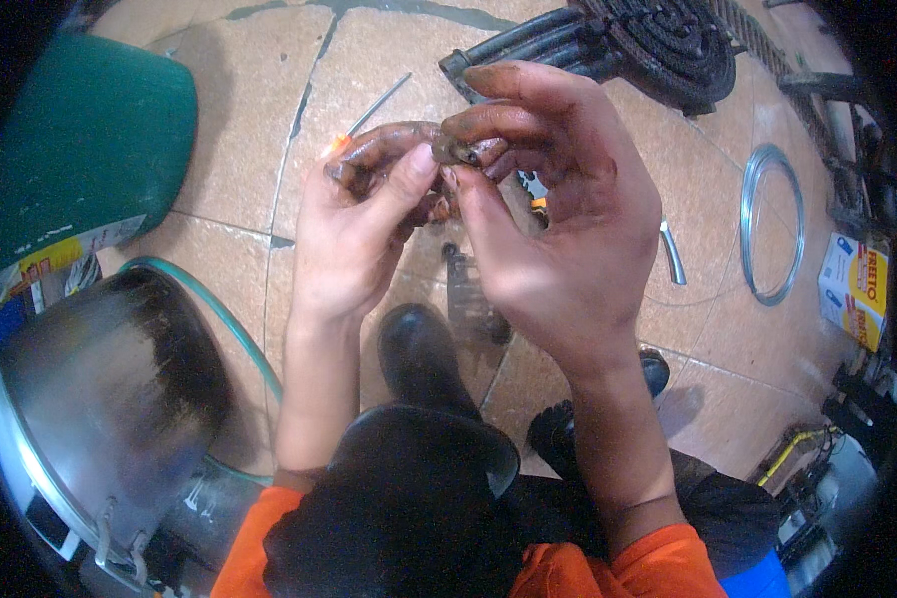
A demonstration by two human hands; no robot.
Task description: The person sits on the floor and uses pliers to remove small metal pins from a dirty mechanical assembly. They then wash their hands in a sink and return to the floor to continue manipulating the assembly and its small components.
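Observation:
My left hand [354, 224] and my right hand [553, 229] meet in the upper middle, their fingertips smeared dark and closed around a small, dark, greasy part [455, 151], too small to make out fully. Beyond my left fingers lies a thin metal rod with an orange end [384, 100], perhaps a screwdriver. Under my hands a dark slotted metal piece [473, 294] lies on the tiled floor [239, 120]. A silver handle-like tool [674, 254] lies right of my right hand, and something orange and black is partly hidden behind it.
Black cast-iron burners [658, 55] lie ahead. A green plastic bin [100, 130], large steel pot [110, 399] and green hose [224, 314] are at left. A wire coil [772, 224], yellow-and-white package [852, 289] and dark equipment are at right. My boots [414, 354] are below.

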